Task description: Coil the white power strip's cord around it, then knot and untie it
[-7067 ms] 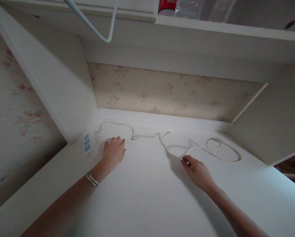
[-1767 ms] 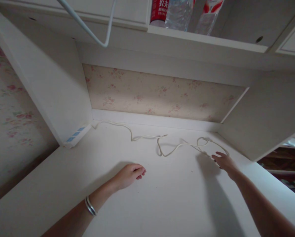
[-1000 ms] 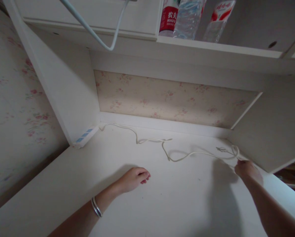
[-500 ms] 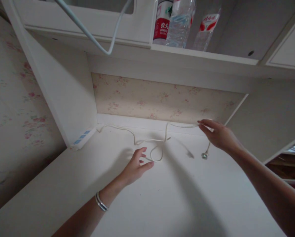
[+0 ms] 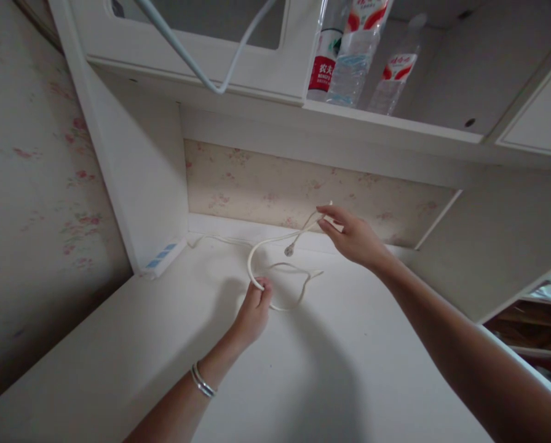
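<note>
A thin white power cord [image 5: 278,237] runs in a loose curve between my two hands above the white desktop. My left hand [image 5: 256,307], with bracelets on its wrist, is closed around the cord at the lower end of the curve. Farther back, my right hand [image 5: 349,234] pinches the cord near the wallpapered back panel. From there a short end hangs down to a plug [image 5: 289,250]. More cord lies looped on the desk to the right of my left hand. At the left stands a white power strip [image 5: 162,258] with blue patches; its cord trails along the back edge.
Bottles [image 5: 352,67] stand on the shelf overhead, beside a cabinet front [image 5: 202,58]. A pale cable [image 5: 183,58] hangs in front of that cabinet. White side panels [image 5: 139,178] flank the desk [image 5: 294,381].
My right hand has moved left with the cord, and the plug has swung left with it. My left hand has closed on the cord. The view has shifted slightly.
</note>
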Demonstrator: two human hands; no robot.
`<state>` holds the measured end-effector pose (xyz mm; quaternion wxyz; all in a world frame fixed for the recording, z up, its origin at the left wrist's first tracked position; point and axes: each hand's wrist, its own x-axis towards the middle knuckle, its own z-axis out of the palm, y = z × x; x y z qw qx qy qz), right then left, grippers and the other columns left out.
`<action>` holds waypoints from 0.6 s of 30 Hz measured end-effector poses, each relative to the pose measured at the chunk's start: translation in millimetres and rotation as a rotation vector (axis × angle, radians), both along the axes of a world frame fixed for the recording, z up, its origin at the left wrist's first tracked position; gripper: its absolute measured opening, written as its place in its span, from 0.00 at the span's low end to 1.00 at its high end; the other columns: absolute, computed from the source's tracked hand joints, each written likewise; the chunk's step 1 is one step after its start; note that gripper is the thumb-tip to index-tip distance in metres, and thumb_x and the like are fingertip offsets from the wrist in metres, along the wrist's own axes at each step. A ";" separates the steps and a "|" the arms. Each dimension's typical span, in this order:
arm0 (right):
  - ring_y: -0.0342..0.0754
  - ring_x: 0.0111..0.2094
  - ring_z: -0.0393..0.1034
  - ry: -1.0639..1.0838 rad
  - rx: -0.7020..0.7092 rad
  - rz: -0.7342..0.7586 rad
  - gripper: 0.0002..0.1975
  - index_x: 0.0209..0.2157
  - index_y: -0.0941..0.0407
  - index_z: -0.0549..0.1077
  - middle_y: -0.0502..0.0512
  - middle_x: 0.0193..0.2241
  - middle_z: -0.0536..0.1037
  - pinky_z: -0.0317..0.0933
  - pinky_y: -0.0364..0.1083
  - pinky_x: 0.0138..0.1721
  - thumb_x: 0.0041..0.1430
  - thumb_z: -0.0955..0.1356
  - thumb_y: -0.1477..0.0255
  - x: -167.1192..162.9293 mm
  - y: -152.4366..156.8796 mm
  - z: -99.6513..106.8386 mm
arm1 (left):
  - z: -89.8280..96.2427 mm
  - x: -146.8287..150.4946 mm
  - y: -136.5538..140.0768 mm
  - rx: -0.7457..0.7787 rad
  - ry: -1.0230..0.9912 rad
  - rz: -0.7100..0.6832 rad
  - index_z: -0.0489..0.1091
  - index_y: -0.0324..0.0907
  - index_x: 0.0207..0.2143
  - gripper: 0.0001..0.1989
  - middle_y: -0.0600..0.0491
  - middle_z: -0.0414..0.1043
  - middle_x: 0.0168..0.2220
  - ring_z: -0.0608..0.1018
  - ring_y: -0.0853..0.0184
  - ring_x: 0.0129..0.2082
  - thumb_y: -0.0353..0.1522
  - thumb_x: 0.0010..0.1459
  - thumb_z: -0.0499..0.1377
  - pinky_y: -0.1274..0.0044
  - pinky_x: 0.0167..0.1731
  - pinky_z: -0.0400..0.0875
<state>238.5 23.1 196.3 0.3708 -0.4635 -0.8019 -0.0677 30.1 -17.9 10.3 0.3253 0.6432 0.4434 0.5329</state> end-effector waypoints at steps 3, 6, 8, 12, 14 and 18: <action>0.52 0.47 0.68 0.146 -0.004 -0.034 0.20 0.52 0.51 0.66 0.57 0.47 0.73 0.65 0.52 0.44 0.61 0.60 0.59 1.9 10.2 -1.9 | 0.4 -4.4 2.3 -0.079 -0.144 0.033 0.64 0.41 0.37 0.21 0.49 0.71 0.36 0.73 0.67 0.37 0.44 0.64 0.39 0.74 0.42 0.65; 0.51 0.41 0.72 0.177 -0.006 -0.081 0.22 0.53 0.51 0.65 0.59 0.45 0.73 0.66 0.52 0.42 0.61 0.59 0.57 6.6 14.7 -6.1 | -6.3 -8.8 11.1 -0.157 -0.145 0.030 0.62 0.41 0.34 0.18 0.54 0.69 0.28 0.72 0.70 0.25 0.46 0.62 0.43 0.78 0.30 0.66; 0.51 0.38 0.73 0.154 -0.019 -0.097 0.23 0.54 0.51 0.64 0.60 0.45 0.73 0.66 0.52 0.41 0.61 0.59 0.56 9.8 14.2 -9.3 | -14.0 -12.1 18.4 -0.184 0.007 0.049 0.63 0.42 0.35 0.14 0.55 0.69 0.28 0.72 0.70 0.24 0.43 0.60 0.48 0.78 0.29 0.65; 0.52 0.41 0.71 0.118 -0.003 -0.124 0.23 0.53 0.53 0.65 0.61 0.45 0.73 0.66 0.50 0.40 0.60 0.60 0.58 17.6 10.9 -15.9 | -29.0 -16.0 29.7 -0.153 0.237 0.135 0.63 0.41 0.41 0.10 0.52 0.69 0.34 0.74 0.66 0.36 0.33 0.56 0.53 0.75 0.39 0.64; 0.51 0.41 0.71 0.082 -0.024 -0.142 0.21 0.52 0.53 0.67 0.60 0.44 0.74 0.66 0.49 0.40 0.60 0.60 0.60 22.6 10.6 -20.6 | -33.8 -15.0 31.6 -0.165 0.278 0.155 0.62 0.41 0.44 0.13 0.52 0.68 0.34 0.73 0.66 0.36 0.32 0.55 0.54 0.75 0.40 0.63; 0.50 0.37 0.72 -0.060 -0.122 -0.192 0.19 0.51 0.53 0.67 0.58 0.40 0.76 0.64 0.48 0.40 0.58 0.63 0.63 31.3 13.6 -37.1 | -38.2 -10.0 26.2 -0.232 0.412 0.154 0.58 0.40 0.50 0.21 0.51 0.69 0.37 0.74 0.66 0.35 0.33 0.54 0.56 0.77 0.36 0.64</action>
